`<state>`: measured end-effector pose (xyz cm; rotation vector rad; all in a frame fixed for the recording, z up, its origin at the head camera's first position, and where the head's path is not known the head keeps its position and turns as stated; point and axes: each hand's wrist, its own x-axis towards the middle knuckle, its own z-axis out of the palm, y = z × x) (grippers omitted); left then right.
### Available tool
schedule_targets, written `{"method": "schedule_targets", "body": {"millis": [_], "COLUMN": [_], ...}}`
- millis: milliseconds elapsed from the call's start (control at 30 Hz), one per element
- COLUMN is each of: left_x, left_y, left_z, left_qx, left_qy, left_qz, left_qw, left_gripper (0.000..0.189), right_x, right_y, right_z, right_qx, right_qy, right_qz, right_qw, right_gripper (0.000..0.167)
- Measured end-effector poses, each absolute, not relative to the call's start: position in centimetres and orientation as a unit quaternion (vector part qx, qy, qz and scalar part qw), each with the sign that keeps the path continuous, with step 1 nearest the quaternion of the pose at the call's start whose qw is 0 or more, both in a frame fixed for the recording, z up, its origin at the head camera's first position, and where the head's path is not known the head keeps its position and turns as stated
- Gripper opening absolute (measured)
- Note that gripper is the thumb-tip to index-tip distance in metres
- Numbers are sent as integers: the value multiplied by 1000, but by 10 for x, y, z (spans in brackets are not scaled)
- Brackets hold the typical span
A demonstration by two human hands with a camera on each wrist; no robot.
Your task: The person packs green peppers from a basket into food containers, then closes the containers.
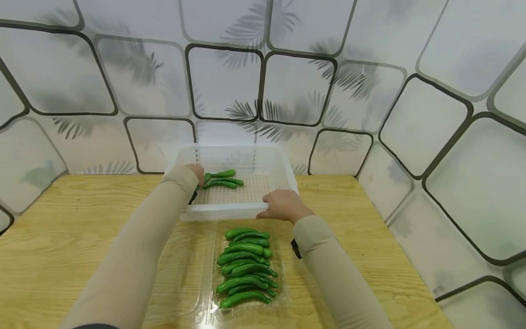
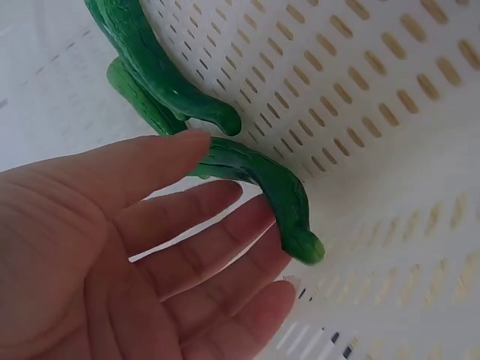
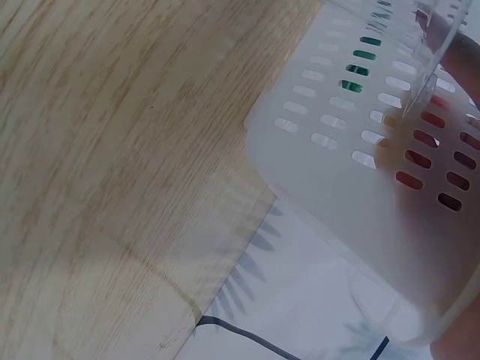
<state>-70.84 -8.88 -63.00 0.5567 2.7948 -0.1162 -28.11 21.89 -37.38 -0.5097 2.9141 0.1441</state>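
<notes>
A white perforated basket (image 1: 226, 212) stands against the back wall, with several small green cucumbers (image 1: 223, 183) inside. My left hand (image 1: 196, 172) reaches into its left part. In the left wrist view this hand (image 2: 172, 240) pinches a curved cucumber (image 2: 289, 195), thumb on one side and fingers on the other. Two other cucumbers (image 2: 161, 67) lie just beyond the thumb. My right hand (image 1: 283, 204) grips the basket's front rim near the right corner. In the right wrist view, part of this hand (image 3: 459, 334) shows at the basket's edge (image 3: 300, 169).
In front of the basket, a clear plastic tray (image 1: 205, 274) lies on the wooden table (image 1: 349, 256). Several cucumbers (image 1: 246, 269) are stacked in a row in its right half. Patterned walls (image 1: 230, 82) close off the back and sides.
</notes>
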Motion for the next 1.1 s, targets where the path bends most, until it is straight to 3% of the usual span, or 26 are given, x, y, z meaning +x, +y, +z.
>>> {"method": "schedule_targets", "body": {"millis": [100, 200, 233, 367, 467, 533, 633, 733, 900, 1100], "left_x": [-703, -624, -618, -599, -605, -591, -569, -531, -442, -404], "left_y": [-88, -78, -77, -74, -74, -70, -68, -62, -44, -40], "left_z": [-628, -560, -555, -534, -538, -524, -504, -458, -365, -325], "left_qx": [217, 232, 232, 223, 206, 202, 212, 207, 175, 192], "left_qy": [963, 958, 957, 955, 958, 957, 959, 961, 973, 978], "left_qz": [-57, -65, -70, -68, -51, -50, -51, -58, -3, 25], "left_qw": [149, 158, 159, 183, 191, 201, 181, 174, 148, 78], "left_gripper": [32, 24, 20, 36, 38, 35, 27, 25, 22, 17], "right_x": [-281, -282, -281, -280, -280, -280, -280, -281, -281, -280], "right_y": [220, 220, 220, 220, 220, 220, 219, 218, 219, 221], "right_z": [-374, -375, -374, -374, -373, -373, -373, -374, -374, -374], "right_qx": [-170, -169, -170, -171, -172, -171, -171, -174, -174, -181], "right_qy": [980, 980, 980, 980, 980, 980, 980, 980, 980, 979], "right_qz": [50, 50, 49, 45, 45, 44, 45, 43, 42, 45], "right_qw": [89, 88, 87, 89, 89, 90, 90, 89, 82, 77], "right_gripper": [53, 52, 52, 53, 52, 51, 50, 50, 49, 48]}}
